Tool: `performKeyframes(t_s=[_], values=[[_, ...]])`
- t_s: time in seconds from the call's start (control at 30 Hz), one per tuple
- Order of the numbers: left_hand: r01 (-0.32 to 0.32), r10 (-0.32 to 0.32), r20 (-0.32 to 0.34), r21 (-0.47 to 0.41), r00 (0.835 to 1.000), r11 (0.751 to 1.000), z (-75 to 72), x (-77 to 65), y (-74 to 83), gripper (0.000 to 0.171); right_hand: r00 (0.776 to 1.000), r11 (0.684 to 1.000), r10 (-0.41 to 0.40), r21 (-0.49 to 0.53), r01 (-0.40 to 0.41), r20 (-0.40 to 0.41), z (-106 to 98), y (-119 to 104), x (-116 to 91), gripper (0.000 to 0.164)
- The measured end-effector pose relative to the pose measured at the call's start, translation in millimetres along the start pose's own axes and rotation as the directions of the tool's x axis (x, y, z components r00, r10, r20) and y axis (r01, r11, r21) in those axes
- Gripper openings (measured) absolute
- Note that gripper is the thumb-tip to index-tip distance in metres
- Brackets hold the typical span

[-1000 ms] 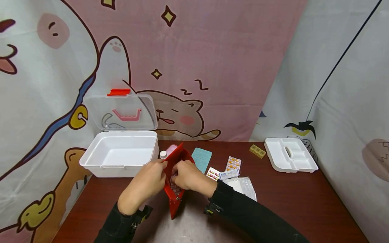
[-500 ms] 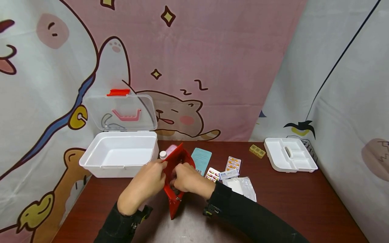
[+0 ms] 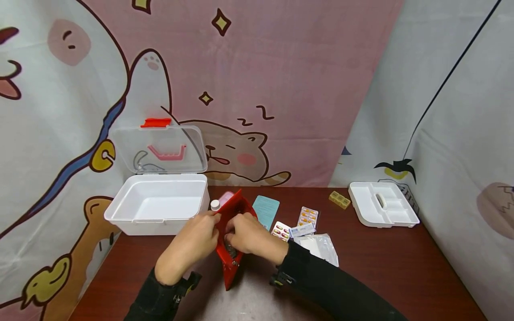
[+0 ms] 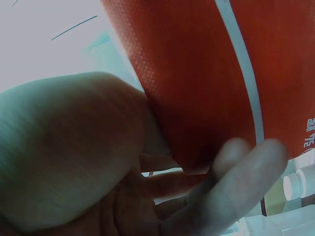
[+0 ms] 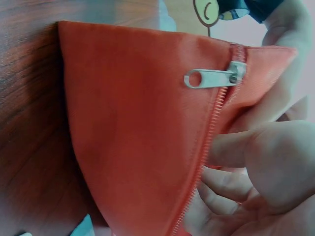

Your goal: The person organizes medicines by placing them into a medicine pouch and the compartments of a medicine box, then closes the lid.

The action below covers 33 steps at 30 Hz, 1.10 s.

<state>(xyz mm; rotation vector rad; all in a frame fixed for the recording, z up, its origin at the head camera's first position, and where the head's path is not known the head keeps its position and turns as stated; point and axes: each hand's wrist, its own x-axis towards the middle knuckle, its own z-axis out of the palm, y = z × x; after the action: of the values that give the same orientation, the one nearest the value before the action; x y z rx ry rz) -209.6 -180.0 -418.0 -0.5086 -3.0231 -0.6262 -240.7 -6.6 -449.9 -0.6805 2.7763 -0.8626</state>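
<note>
Prob. partway: red pouch [image 5: 128, 123] is unzipped on the table [image 3: 369, 263], L hand [image 3: 196, 237] gripping its left edge, R hand [image 3: 250, 234] reaching into its mouth, fingertips hidden, so can't tell if they grasp anything. Blister packs [image 3: 308, 216] & sm. carton [image 3: 302, 230] lie right of red pouch; amt. left inside unclear.

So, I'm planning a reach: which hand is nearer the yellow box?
Right. The right hand reaches into the red pouch, left of the yellow box; the left hand grips the pouch's left side, farther left.
</note>
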Motion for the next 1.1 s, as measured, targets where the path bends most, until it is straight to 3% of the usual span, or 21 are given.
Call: performKeyframes(t_s=[0.2,0.43,0.53,0.9,1.1], values=[[0.002,-0.002,-0.001,0.001,1.000,1.000,-0.3,0.0,0.9,0.025,0.996,0.998,-0.022,0.053,0.027,-0.088,-16.0,5.0,-3.8,0.010],[0.009,-0.009,-0.004,0.003,1.000,1.000,0.3,0.4,0.9,0.027,0.995,0.988,0.010,0.157,0.005,-0.099,-44.4,17.6,-19.0,0.012],[0.015,-0.015,0.000,0.002,1.000,1.000,0.0,0.1,0.9,0.027,0.992,0.988,0.030,0.152,-0.011,-0.121,-58.3,26.9,-22.9,0.016],[0.012,-0.012,-0.004,0.024,1.000,1.000,2.0,-0.6,-0.1,0.031,0.976,0.988,0.136,0.097,-0.121,-0.169,-87.2,78.7,-28.6,0.018],[-0.001,0.002,-0.011,0.033,1.000,0.999,2.7,0.3,-0.5,0.028,0.958,0.966,0.246,0.121,-0.230,-0.146,-97.4,110.2,-34.3,0.023]])
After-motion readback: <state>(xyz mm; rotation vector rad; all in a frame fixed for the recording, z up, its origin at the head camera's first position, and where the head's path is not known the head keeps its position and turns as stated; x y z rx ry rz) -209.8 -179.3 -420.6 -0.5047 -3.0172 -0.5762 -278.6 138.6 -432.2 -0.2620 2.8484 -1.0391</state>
